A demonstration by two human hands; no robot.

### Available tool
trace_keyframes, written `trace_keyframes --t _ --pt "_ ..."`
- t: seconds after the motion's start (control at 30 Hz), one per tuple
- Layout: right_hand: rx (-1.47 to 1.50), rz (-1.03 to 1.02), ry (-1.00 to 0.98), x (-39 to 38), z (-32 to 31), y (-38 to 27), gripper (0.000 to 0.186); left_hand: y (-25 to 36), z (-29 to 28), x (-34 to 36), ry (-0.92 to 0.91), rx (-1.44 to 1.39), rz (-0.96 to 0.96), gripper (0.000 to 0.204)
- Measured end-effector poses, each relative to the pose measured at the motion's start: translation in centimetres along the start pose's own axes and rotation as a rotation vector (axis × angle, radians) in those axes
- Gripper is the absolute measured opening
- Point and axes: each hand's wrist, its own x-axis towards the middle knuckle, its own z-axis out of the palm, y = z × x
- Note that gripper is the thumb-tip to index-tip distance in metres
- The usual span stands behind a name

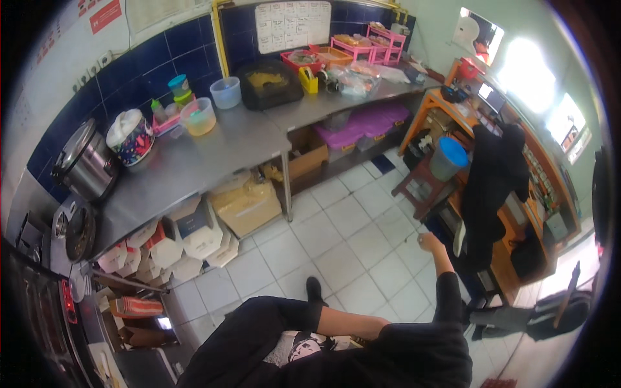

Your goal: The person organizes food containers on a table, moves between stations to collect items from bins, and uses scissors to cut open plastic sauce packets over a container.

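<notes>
My right hand (428, 242) is held out over the tiled floor with fingers pinched together around something small and thin that I cannot make out. It is to the lower left of a dark red stool (422, 204), which holds a bucket with a blue top (450, 158). My left forearm (349, 322) crosses low in front of my body, bare below a dark sleeve; its hand is hidden behind my dark clothing. A black shoe (314, 290) shows on the floor beyond that forearm.
A steel counter (213, 155) with tubs and a steel cooker (87, 161) runs left and back, over folded boxes (197, 239). A person in black (488, 187) is at an orange wooden desk (543, 246) on the right. Grey-and-black gear (550, 313) stands lower right.
</notes>
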Motion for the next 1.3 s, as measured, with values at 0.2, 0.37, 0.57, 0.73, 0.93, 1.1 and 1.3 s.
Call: trace_keyframes --t 0.2,0.37,0.57,0.73,0.93,1.1,1.3 --pt "0.273 -0.208 0.18 26.6 -15.7 -6.1 0.019 7.3 -17.9 -0.9 0.115 0.004 -0.023 0.039" --pt "0.244 -0.478 0.323 41.0 -25.3 -11.0 0.012 10.4 -28.3 0.1 0.089 -0.037 -0.001 0.039" --pt "0.304 -0.599 0.169 56.2 -33.7 -16.3 0.019 13.7 -42.8 0.7 0.081 -0.039 0.021 0.038" --pt "0.489 -0.649 0.29 71.5 -38.3 -17.1 0.019 18.3 -56.2 5.4 -0.02 0.027 0.024 0.038" --pt "0.53 -0.652 0.417 87.5 -39.7 -17.7 0.019 24.8 -69.4 11.6 -0.129 0.073 0.058 0.037" --pt "0.614 -0.508 0.367 100.7 -40.3 -13.4 0.029 28.2 -79.8 14.2 -0.134 0.065 0.074 0.037" --pt "0.436 -0.573 0.369 115.2 -39.8 -14.2 0.049 31.4 -94.8 16.7 -0.001 0.083 0.123 0.036"
